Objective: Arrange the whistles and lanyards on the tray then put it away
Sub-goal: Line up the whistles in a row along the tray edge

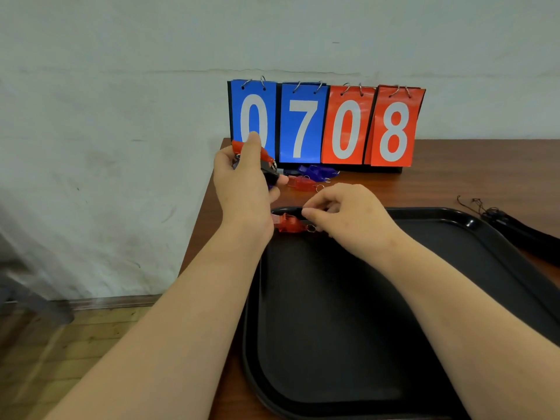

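A black tray [454,268] lies on the brown table. A red whistle [288,223] sits at the tray's far left corner, and the fingertips of my right hand [345,216] pinch its key ring end. My left hand [245,183] is raised above the table's left edge and grips a bunch of whistles [268,165], red, black and purple. Another red whistle [301,182] and a purple whistle [318,171] lie on the table in front of the scoreboard. Black lanyards [515,225] lie to the right of the tray.
A flip scoreboard [327,128] reading 0708 stands at the back of the table against a white wall. The table's left edge [206,213] runs just beside my left arm, with wooden floor [75,344] below.
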